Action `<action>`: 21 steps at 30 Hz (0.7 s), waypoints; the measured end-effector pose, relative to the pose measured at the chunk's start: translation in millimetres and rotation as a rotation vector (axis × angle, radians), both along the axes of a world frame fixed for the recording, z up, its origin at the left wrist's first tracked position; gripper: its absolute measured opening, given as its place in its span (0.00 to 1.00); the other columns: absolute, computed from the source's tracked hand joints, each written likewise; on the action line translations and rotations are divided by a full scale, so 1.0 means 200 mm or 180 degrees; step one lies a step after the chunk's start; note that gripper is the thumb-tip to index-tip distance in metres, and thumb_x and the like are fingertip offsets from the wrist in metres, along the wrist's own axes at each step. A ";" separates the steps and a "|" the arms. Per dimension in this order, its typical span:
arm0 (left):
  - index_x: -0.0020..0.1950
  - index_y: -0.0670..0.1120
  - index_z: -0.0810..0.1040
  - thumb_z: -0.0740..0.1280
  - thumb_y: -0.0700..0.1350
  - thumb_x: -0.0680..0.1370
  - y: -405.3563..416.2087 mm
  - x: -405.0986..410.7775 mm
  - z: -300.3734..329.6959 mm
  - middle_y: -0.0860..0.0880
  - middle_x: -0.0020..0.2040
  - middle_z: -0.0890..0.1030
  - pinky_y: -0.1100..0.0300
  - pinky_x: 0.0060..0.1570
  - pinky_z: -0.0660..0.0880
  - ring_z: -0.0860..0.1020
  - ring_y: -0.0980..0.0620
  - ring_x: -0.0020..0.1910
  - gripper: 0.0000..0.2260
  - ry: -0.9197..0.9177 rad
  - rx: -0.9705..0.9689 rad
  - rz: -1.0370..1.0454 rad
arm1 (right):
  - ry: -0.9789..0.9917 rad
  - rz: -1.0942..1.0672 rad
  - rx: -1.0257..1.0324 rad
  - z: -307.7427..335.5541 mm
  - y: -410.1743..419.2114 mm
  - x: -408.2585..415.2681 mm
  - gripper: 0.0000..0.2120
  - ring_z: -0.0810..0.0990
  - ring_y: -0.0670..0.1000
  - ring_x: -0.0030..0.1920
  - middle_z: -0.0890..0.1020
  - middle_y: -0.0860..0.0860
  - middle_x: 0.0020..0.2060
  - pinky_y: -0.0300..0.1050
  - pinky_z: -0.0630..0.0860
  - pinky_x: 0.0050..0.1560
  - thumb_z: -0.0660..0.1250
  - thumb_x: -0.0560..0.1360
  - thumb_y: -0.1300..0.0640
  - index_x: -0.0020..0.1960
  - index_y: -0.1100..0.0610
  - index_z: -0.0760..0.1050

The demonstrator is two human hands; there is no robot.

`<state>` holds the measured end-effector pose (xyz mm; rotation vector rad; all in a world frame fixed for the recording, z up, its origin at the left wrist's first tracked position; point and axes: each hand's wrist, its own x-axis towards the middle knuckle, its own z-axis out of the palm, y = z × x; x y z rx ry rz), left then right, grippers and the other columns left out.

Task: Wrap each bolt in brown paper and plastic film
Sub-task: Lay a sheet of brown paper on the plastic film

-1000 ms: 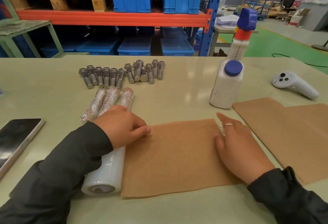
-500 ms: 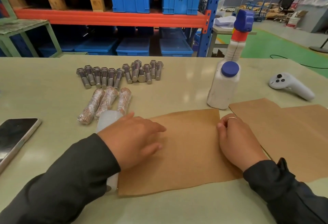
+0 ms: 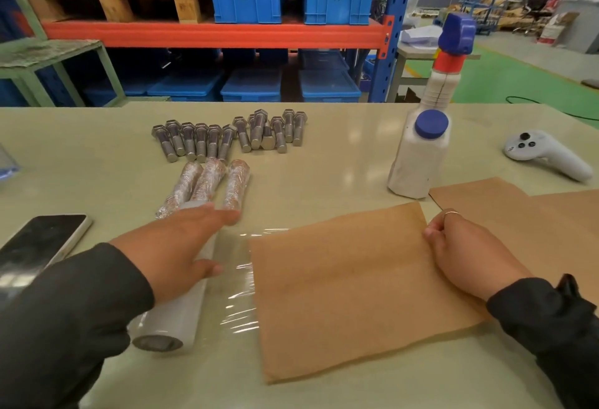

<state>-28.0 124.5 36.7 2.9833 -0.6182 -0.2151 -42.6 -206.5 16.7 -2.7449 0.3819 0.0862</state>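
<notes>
A person's left hand [image 3: 181, 246], fingers straight, rests on a roll of plastic film [image 3: 171, 314] with film pulled out under a brown paper sheet [image 3: 350, 285]. The right hand [image 3: 460, 250], fingers curled, pinches the sheet's far right edge. Bare bolts [image 3: 227, 133] and three wrapped bolts [image 3: 207, 185] lie beyond on the table [image 3: 97, 165].

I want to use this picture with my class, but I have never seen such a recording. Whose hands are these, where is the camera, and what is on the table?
No machine here: a person wears a camera on the head, looking down at their own hands. The left hand rests with straight fingers on a roll of plastic film. The right hand pinches the edge of a brown paper sheet lying on the film. On the table lie bare bolts, three wrapped bolts, a phone and a white bottle.
</notes>
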 end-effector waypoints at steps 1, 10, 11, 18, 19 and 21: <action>0.73 0.62 0.47 0.62 0.52 0.78 0.01 -0.01 0.01 0.57 0.76 0.49 0.67 0.68 0.49 0.46 0.60 0.74 0.30 0.0020 0.0041 0.0075 | 0.0032 -0.0008 -0.0001 0.00 0.00 0.00 0.06 0.73 0.52 0.44 0.75 0.50 0.41 0.45 0.68 0.43 0.54 0.81 0.53 0.49 0.54 0.67; 0.70 0.63 0.59 0.57 0.64 0.75 0.08 -0.05 0.10 0.64 0.72 0.60 0.64 0.62 0.64 0.67 0.58 0.67 0.24 -0.0361 0.0488 0.0478 | 0.0133 -0.0191 0.0014 0.02 -0.06 -0.02 0.07 0.74 0.53 0.44 0.76 0.52 0.41 0.45 0.67 0.42 0.54 0.81 0.54 0.51 0.55 0.68; 0.69 0.63 0.60 0.56 0.65 0.75 0.06 -0.05 0.10 0.63 0.71 0.63 0.64 0.60 0.66 0.69 0.58 0.66 0.23 -0.0402 0.0565 0.0480 | 0.0142 -0.0184 0.0006 0.01 -0.05 -0.02 0.07 0.74 0.53 0.43 0.76 0.51 0.40 0.45 0.67 0.41 0.53 0.81 0.54 0.51 0.55 0.68; 0.75 0.54 0.49 0.54 0.65 0.75 -0.29 -0.04 0.08 0.53 0.76 0.55 0.62 0.68 0.54 0.57 0.55 0.73 0.32 -0.0408 0.0204 -0.0216 | 0.0084 -0.0218 0.0182 0.00 -0.08 -0.02 0.07 0.74 0.51 0.42 0.75 0.49 0.39 0.45 0.66 0.40 0.54 0.81 0.52 0.47 0.53 0.68; 0.76 0.54 0.44 0.55 0.65 0.75 -0.35 -0.06 0.06 0.53 0.77 0.48 0.64 0.69 0.47 0.50 0.56 0.74 0.35 -0.0267 0.0020 -0.0509 | 0.0070 -0.0220 0.0224 0.00 -0.09 -0.02 0.07 0.73 0.50 0.42 0.75 0.49 0.39 0.45 0.66 0.39 0.55 0.80 0.52 0.47 0.52 0.68; 0.75 0.55 0.38 0.58 0.66 0.73 -0.46 -0.09 -0.02 0.52 0.76 0.36 0.60 0.71 0.40 0.40 0.56 0.74 0.40 0.0109 -0.0071 -0.0945 | 0.0010 -0.0186 0.0288 -0.01 -0.10 -0.02 0.06 0.73 0.48 0.40 0.76 0.48 0.39 0.44 0.65 0.36 0.56 0.80 0.52 0.46 0.52 0.69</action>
